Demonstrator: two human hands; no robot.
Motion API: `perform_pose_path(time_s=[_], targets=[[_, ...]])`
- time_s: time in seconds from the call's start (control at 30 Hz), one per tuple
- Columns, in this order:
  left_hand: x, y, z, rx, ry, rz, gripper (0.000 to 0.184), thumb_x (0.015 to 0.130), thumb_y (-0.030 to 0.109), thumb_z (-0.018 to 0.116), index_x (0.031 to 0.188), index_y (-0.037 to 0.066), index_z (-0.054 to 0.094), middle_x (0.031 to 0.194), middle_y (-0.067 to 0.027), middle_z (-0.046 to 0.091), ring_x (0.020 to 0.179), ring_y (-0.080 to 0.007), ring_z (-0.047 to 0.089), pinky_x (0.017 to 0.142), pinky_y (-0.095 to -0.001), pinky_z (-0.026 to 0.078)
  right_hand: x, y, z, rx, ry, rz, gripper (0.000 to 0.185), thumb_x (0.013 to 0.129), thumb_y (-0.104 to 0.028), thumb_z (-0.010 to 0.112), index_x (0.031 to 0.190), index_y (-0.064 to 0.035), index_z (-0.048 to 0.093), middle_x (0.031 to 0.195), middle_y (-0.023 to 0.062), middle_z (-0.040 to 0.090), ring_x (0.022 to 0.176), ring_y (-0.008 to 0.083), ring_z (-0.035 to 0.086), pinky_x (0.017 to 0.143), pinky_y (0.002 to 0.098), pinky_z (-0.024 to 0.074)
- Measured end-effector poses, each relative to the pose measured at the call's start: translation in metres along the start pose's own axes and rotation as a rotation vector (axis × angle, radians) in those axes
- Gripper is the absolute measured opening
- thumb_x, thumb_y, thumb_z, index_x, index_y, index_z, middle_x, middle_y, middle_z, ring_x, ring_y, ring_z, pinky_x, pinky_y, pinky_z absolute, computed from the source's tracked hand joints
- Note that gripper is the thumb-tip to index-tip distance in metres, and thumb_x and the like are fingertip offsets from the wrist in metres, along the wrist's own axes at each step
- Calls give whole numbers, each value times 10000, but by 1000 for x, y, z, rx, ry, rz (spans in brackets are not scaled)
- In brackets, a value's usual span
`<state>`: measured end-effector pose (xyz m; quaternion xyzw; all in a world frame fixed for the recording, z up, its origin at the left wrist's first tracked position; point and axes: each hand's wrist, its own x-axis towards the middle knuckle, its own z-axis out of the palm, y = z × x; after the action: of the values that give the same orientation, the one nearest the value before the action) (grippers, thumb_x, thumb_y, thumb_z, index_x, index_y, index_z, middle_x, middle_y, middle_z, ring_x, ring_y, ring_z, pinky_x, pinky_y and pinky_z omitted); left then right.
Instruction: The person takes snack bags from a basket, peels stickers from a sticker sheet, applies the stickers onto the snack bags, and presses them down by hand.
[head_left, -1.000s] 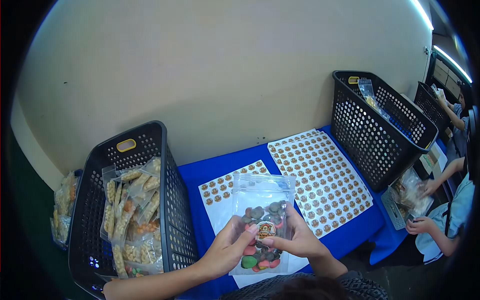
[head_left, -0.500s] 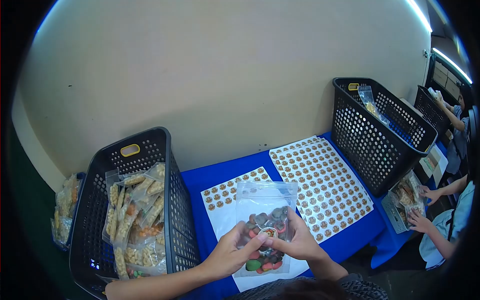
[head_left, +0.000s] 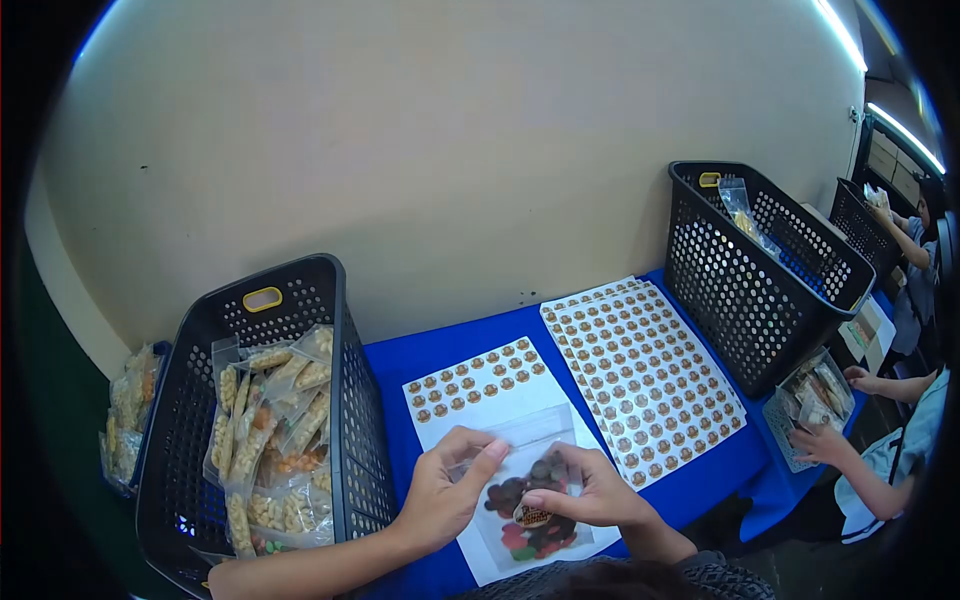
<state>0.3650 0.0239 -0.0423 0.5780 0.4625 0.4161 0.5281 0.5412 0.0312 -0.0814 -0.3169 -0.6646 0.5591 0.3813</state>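
A clear zip bag (head_left: 540, 432) of dark, red and green candy-like pieces is held low over the table, tilted. On its front sits a round sticker (head_left: 533, 514), with the thumb of my right hand (head_left: 598, 490) pressed at its edge. That hand grips the bag's right side, fingers behind it. My left hand (head_left: 452, 487) pinches the upper left edge, thumb in front. Beneath the bag lies a partly used sticker sheet (head_left: 450, 428), its remaining round stickers in rows near the top.
A fuller stack of sticker sheets (head_left: 650, 385) lies to the right on the blue cloth (head_left: 385, 375). The left black basket (head_left: 360, 440) holds several snack bags; another basket (head_left: 720, 270) stands at back right. A co-worker's hands (head_left: 825, 445) are over a grey bin (head_left: 775, 425) of bags.
The bag has turned and tilted downward. My left hand has shifted from its middle to the upper left edge, while my right thumb stays at the sticker. The co-worker's hands moved.
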Motion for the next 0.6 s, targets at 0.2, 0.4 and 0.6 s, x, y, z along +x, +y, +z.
perform_pose_path(time_s=[0.2,0.4,0.6], targets=[[-9,9,5,102,-157,-26,218,833,207,499,740,11,508,669,-28,540,671,-57,490,642,-210,398,1,-3,4,162,75,-181,174,781,-171,562,804,0,541,759,67,535,720,97,499,642,230,389],[-7,4,4,83,-188,86,187,827,168,498,723,14,482,699,-41,511,673,-77,499,642,-218,401,2,1,1,39,130,-280,147,800,-116,521,708,-2,514,700,68,508,656,108,482,613,238,373],[-8,6,5,327,-156,206,167,780,122,557,712,-8,477,692,-75,531,674,-118,534,622,-251,429,-4,3,-4,188,157,-266,118,800,-99,524,727,-7,518,706,60,522,656,97,488,613,228,389]])
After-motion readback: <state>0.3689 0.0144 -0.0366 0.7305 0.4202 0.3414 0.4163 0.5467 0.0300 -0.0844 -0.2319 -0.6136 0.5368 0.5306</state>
